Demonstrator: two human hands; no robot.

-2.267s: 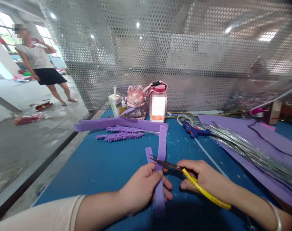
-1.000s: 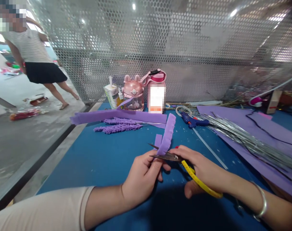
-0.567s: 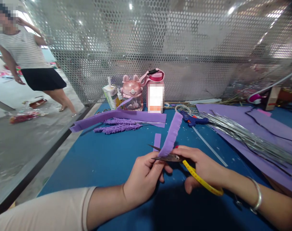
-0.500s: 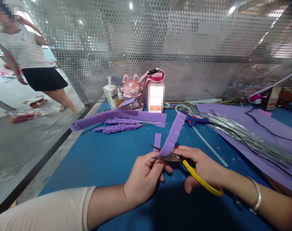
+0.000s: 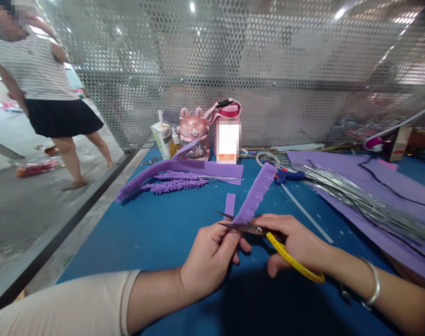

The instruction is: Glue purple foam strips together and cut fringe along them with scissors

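My left hand [image 5: 208, 256] pinches the near end of a fringed purple foam strip [image 5: 254, 195] that rises away to the upper right. My right hand [image 5: 294, 242] grips yellow-handled scissors [image 5: 247, 227]; their blades stand apart around the strip just above my left fingers. A short purple offcut [image 5: 229, 204] lies flat on the blue table [image 5: 156, 228] just behind the blades.
A long purple strip [image 5: 184, 168] and finished purple flower spikes [image 5: 177, 184] lie at the back left, with pink bottles [image 5: 194, 135] and a glue bottle [image 5: 162, 139] behind. A blue glue gun [image 5: 287, 176], silver wires [image 5: 355, 196] and purple sheets [image 5: 380, 182] fill the right. A person [image 5: 44, 84] walks at left.
The strip's far end has swung rightward as more of it became fringed. The long strip's left end has slid right and curled. The person at left has walked nearer.
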